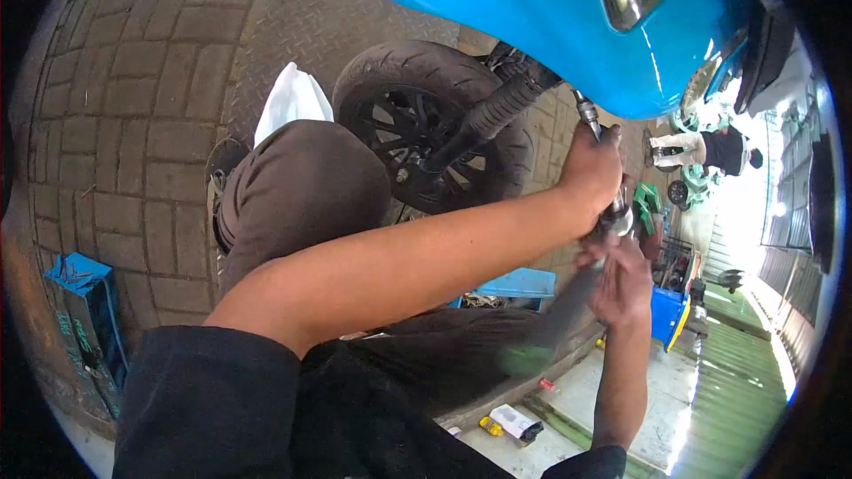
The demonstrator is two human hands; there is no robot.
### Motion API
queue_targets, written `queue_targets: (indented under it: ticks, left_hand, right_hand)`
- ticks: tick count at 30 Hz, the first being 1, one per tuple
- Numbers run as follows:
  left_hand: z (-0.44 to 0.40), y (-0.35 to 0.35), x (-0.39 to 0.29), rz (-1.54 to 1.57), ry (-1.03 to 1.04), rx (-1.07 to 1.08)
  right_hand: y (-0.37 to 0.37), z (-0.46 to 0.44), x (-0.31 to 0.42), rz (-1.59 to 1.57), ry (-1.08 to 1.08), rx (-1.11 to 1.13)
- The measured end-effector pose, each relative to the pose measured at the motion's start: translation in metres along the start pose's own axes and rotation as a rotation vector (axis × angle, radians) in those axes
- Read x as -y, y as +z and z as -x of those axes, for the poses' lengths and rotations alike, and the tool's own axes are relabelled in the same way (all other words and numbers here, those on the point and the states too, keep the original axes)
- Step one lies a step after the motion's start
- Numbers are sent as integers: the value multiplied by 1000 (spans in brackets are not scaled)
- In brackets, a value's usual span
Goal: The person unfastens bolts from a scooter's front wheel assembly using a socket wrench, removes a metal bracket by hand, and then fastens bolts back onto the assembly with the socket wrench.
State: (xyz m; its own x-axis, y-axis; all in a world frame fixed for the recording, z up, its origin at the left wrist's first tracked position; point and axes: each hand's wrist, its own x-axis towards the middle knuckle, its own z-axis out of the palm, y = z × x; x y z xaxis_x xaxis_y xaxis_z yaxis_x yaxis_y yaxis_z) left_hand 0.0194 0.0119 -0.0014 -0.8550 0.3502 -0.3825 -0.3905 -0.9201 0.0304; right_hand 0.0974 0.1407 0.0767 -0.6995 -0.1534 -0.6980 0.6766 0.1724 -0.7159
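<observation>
My left hand [590, 173] is wrapped round a metal tool [586, 111], whose shiny shaft points up at the lower edge of a blue body panel [532, 9]. Below it, my right hand [621, 284] is at the tool's other end, by a round shiny part [619, 220]. The fingers of my right hand are blurred, and their hold cannot be made out. Left of my left hand are a black wheel [435, 124] with a worn tyre and a ribbed dark fork boot [506, 106].
My bent knee [311, 177] is beside the wheel, with a white cloth [293, 102] behind it. A blue-topped box [84, 319] stands at the left. Another person [710, 149] is in the right background. A blue tray [519, 284] and a blue bin [667, 318] lie beyond my arms.
</observation>
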Motion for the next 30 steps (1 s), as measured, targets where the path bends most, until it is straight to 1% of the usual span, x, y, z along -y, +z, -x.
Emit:
queue_targets:
  ticks: [2,3,4,6,8,9,10,12,13,16,18,19,20,22,23,24,25,26,27,28,29,30]
  left_hand:
    - [5,6,-6,157,-62,22]
    - [-12,6,3,185,-32,44]
    - [-11,6,1,180,-36,50]
    - [-4,4,-3,196,-67,115]
    - [1,9,-9,226,-43,122]
    - [4,9,-8,224,-37,97]
    - [6,10,-7,222,-40,69]
    - [-3,6,0,186,-24,50]
    - [-4,6,2,173,-7,49]
    - [0,10,-2,165,5,72]
    - [6,15,-6,157,-70,69]
    - [7,13,-6,90,-58,57]
    - [7,10,-3,89,-64,64]
    - [-3,5,-2,23,-147,64]
    - [-7,2,2,48,-130,78]
    - [0,2,-6,45,-119,69]
    - [9,4,-10,-130,-70,47]
    - [14,6,-9,-301,-26,31]
    - [5,4,3,-373,42,-51]
    - [1,3,8,-371,38,-29]
    - [4,1,0,-313,-20,53]
    - [6,0,-6,-257,-86,146]
  right_hand:
    - [1,-3,4,31,-130,-35]
    - [6,-18,-7,509,-365,-362]
    - [-37,-37,-28,1110,-734,-462]
    - [-48,-50,-20,1342,-803,-783]
    - [-38,-39,-4,1493,-892,-694]
    - [-32,-38,-4,1500,-978,-600]
    - [-17,-28,-4,1500,-983,-585]
    - [10,-6,1,178,-61,-226]
    - [8,-6,2,185,-54,-228]
    - [-4,-13,2,605,-381,-314]
    - [-10,-15,-1,877,-605,-381]
    - [-6,-19,-2,1495,-802,-593]
    - [-22,-31,-10,1348,-688,-664]
    - [-19,-28,-11,1434,-707,-642]
    - [-22,-25,-13,1215,-688,-515]
    - [5,-12,-2,888,-477,-376]
    - [31,1,9,562,-263,-322]
    - [26,3,7,561,-259,-322]
    - [16,7,7,176,-152,-160]
    - [9,13,10,-205,-57,-1]
    - [16,12,13,-30,-107,-91]
    - [30,4,15,285,-247,-166]
